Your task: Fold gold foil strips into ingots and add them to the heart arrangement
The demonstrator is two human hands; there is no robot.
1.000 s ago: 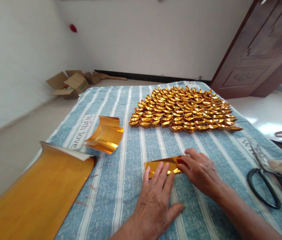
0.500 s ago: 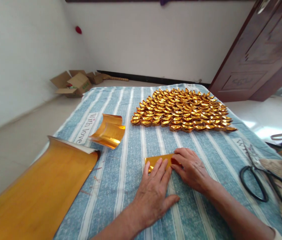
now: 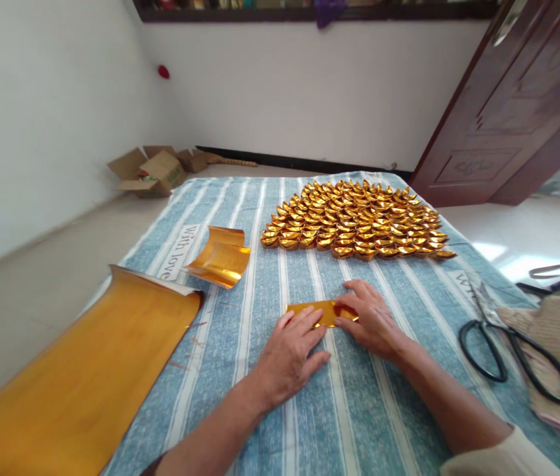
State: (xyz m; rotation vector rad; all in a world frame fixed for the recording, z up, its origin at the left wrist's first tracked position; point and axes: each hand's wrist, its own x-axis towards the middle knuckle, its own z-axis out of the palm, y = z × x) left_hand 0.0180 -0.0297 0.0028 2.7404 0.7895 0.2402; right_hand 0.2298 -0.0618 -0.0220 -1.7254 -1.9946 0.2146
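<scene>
Both hands are flat on the striped cloth [image 3: 359, 410], left hand [image 3: 287, 357] and right hand [image 3: 371, 320] pressing fingers down on a folded gold foil strip [image 3: 317, 311] between them. Scissors [image 3: 508, 354] sit off right, a curled foil piece [image 3: 220, 258] to the left, folded gold ingots [image 3: 354, 221] massed farther back

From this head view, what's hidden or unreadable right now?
- Folded gold strip: near edge and right end covered by the left hand and right hand.
- Scissors: blade tips too thin to make out.
- Gold paper stack: cut off at the bottom-left edge.
- Tablecloth lettering: right-hand print blurred.
</scene>
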